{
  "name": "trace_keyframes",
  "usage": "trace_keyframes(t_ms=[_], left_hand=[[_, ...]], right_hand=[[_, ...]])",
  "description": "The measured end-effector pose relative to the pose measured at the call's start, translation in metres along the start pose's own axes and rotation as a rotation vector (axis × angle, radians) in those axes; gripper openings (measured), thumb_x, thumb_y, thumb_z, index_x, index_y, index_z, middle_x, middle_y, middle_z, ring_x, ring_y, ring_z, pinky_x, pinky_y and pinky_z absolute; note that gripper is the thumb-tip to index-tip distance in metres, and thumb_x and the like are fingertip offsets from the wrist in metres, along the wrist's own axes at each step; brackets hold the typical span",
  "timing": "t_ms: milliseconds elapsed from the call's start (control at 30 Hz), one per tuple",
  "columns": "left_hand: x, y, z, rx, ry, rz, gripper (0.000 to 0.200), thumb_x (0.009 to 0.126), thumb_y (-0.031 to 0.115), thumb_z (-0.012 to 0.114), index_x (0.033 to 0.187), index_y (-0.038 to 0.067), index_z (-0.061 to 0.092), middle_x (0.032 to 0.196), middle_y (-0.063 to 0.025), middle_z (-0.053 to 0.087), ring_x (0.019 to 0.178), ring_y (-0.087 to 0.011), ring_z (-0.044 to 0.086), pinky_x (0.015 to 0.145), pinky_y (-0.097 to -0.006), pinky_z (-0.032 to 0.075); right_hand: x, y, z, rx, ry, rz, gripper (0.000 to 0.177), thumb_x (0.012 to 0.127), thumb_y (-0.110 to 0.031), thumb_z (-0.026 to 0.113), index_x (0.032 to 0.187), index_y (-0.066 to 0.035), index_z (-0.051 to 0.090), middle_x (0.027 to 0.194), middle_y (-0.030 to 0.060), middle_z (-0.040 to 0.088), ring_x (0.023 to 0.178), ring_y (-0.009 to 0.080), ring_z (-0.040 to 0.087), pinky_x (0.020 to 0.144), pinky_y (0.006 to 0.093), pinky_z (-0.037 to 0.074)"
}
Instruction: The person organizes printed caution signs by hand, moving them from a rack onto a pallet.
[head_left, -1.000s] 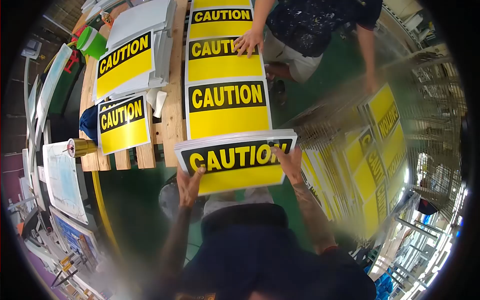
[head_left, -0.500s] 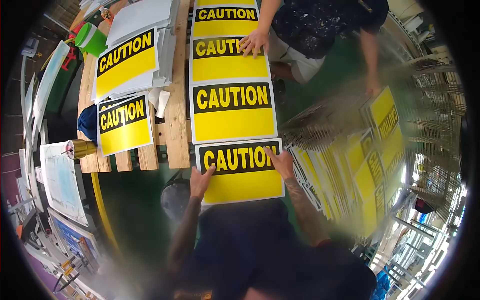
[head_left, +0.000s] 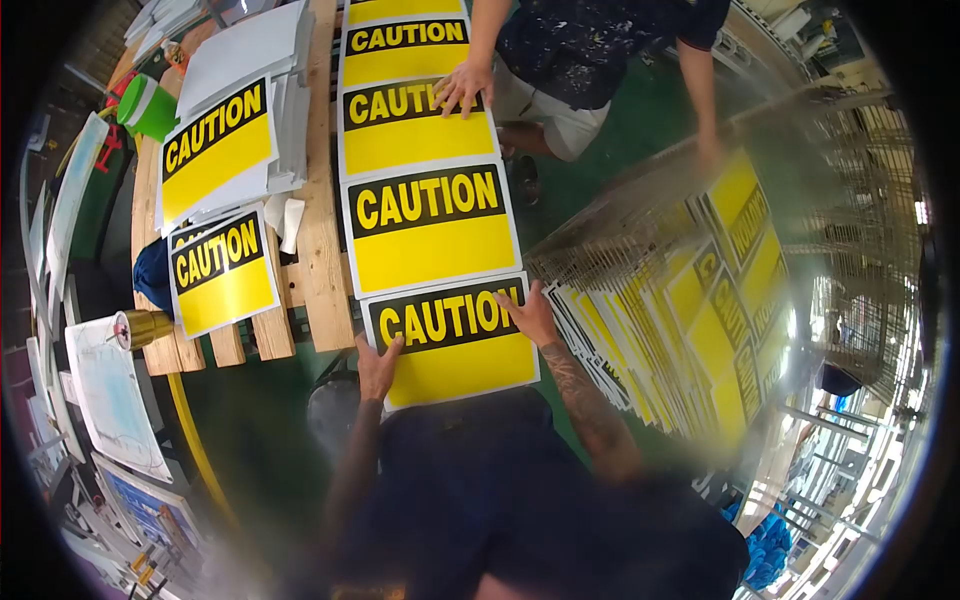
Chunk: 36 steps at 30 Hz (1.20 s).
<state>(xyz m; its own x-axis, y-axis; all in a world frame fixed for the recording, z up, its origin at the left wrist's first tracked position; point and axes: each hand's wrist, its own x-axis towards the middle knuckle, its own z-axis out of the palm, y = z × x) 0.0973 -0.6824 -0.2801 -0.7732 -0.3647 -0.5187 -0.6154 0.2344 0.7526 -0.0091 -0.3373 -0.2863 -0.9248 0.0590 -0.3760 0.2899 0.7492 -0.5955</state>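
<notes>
The nearest yellow and black caution sign (head_left: 455,365) lies at the end of a column of similar signs, just in front of my body. My left hand (head_left: 378,367) grips its left edge, thumb on top. At its right edge, my right hand (head_left: 530,312) holds the sign with the thumb on the printed face and the fingers at the side. Beyond it is a second caution sign (head_left: 435,240), its lower edge along the top of mine. A co-worker's hand (head_left: 463,88) rests on the third sign (head_left: 415,142).
On the left, a wooden pallet (head_left: 325,200) bears stacked sheets and more caution signs (head_left: 222,155), beside a green cup (head_left: 147,108). At the right stands a wire rack (head_left: 640,190) with many signs (head_left: 740,300); the co-worker's other arm (head_left: 700,95) reaches toward it.
The whole view has shifted, so the pallet and sign column appear further left. My hands remain on the nearest sign, and the co-worker's hand stays on the third sign.
</notes>
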Motion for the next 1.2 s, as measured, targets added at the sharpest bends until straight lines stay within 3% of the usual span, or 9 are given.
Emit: trace_keyframes(t_ms=[67, 100, 167, 200, 300, 367, 533, 800, 1200], left_hand=[[0.001, 0.0, 0.001, -0.006, -0.005, 0.036, 0.086, 0.094, 0.037, 0.082, 0.153, -0.006, 0.036, 0.136, -0.0277, 0.065, 0.127, -0.0366, 0.065, 0.108, -0.0444, 0.05], [0.008, -0.005, 0.0, 0.005, -0.03, 0.118, 0.093, 0.093, 0.036, 0.083, 0.157, -0.006, 0.031, 0.148, -0.0313, 0.055, 0.133, -0.04, 0.06, 0.11, -0.0454, 0.049], [0.002, 0.013, -0.002, 0.373, 0.157, 0.346, 0.1, 0.09, 0.035, 0.085, 0.161, -0.006, 0.027, 0.157, -0.0343, 0.043, 0.138, -0.0472, 0.052, 0.114, -0.0478, 0.045], [-0.005, 0.032, -0.007, 0.265, 0.107, 0.249, 0.095, 0.09, 0.029, 0.083, 0.162, -0.003, 0.03, 0.161, -0.0329, 0.037, 0.144, -0.0505, 0.044, 0.12, -0.0506, 0.039], [0.007, 0.054, -0.001, 0.587, 0.219, 0.597, 0.081, 0.092, 0.022, 0.08, 0.159, 0.0, 0.039, 0.161, -0.0297, 0.04, 0.149, -0.0482, 0.038, 0.123, -0.0527, 0.034], [0.017, 0.069, 0.011, 0.598, 0.225, 0.771, 0.062, 0.094, 0.018, 0.077, 0.15, 0.003, 0.055, 0.157, -0.0214, 0.048, 0.148, -0.0427, 0.041, 0.123, -0.0513, 0.034], [0.038, 0.073, 0.031, 0.663, 0.094, 0.902, 0.045, 0.092, 0.019, 0.078, 0.133, 0.006, 0.066, 0.129, -0.0109, 0.064, 0.129, -0.0331, 0.054, 0.113, -0.0474, 0.041], [0.05, 0.092, 0.022, 0.657, -0.046, 0.838, 0.034, 0.086, 0.016, 0.083, 0.116, 0.006, 0.071, 0.117, -0.0089, 0.066, 0.115, -0.0328, 0.058, 0.101, -0.0463, 0.045], [0.064, 0.103, 0.024, 0.661, -0.107, 0.693, 0.029, 0.079, 0.018, 0.09, 0.102, 0.01, 0.074, 0.11, -0.003, 0.07, 0.113, -0.0286, 0.058, 0.091, -0.0492, 0.042]], right_hand=[[0.009, 0.009, 0.0, 0.075, -0.043, -0.054, 0.101, 0.091, -0.067, 0.076, 0.142, 0.014, 0.044, 0.125, 0.0363, 0.067, 0.119, 0.0519, 0.065, 0.1, 0.0505, 0.054], [0.013, 0.015, -0.001, 0.151, -0.046, -0.081, 0.099, 0.091, -0.065, 0.076, 0.144, 0.013, 0.044, 0.128, 0.0353, 0.066, 0.121, 0.0515, 0.065, 0.102, 0.0506, 0.053], [0.016, 0.006, -0.013, 0.297, -0.059, -0.132, 0.097, 0.093, -0.062, 0.076, 0.149, 0.01, 0.044, 0.133, 0.0332, 0.065, 0.124, 0.0507, 0.063, 0.106, 0.0507, 0.051], [0.019, 0.01, -0.006, 0.15, 0.073, -0.163, 0.089, 0.093, -0.052, 0.08, 0.153, 0.002, 0.044, 0.142, 0.0285, 0.06, 0.13, 0.0464, 0.06, 0.108, 0.0494, 0.05], [0.019, -0.007, -0.011, 0.062, 0.216, -0.331, 0.084, 0.091, -0.041, 0.085, 0.153, -0.001, 0.045, 0.147, 0.0252, 0.056, 0.135, 0.0415, 0.057, 0.109, 0.0472, 0.05], [0.016, -0.016, -0.012, 0.077, 0.205, -0.317, 0.078, 0.088, -0.033, 0.088, 0.149, -0.003, 0.049, 0.142, 0.021, 0.059, 0.132, 0.0395, 0.058, 0.107, 0.0464, 0.051], [0.006, -0.023, -0.016, 0.018, 0.292, -0.388, 0.072, 0.087, -0.03, 0.089, 0.145, -0.005, 0.054, 0.135, 0.0183, 0.061, 0.127, 0.0394, 0.06, 0.104, 0.0464, 0.052], [0.004, -0.016, -0.022, -0.128, 0.26, -0.491, 0.05, 0.083, -0.027, 0.091, 0.126, -0.011, 0.072, 0.128, 0.0112, 0.054, 0.128, 0.0341, 0.052, 0.103, 0.0472, 0.052], [0.038, -0.026, -0.05, -0.141, 0.011, -0.546, 0.046, 0.076, -0.03, 0.096, 0.105, -0.008, 0.068, 0.118, 0.0094, 0.054, 0.12, 0.0314, 0.052, 0.1, 0.0456, 0.052]])
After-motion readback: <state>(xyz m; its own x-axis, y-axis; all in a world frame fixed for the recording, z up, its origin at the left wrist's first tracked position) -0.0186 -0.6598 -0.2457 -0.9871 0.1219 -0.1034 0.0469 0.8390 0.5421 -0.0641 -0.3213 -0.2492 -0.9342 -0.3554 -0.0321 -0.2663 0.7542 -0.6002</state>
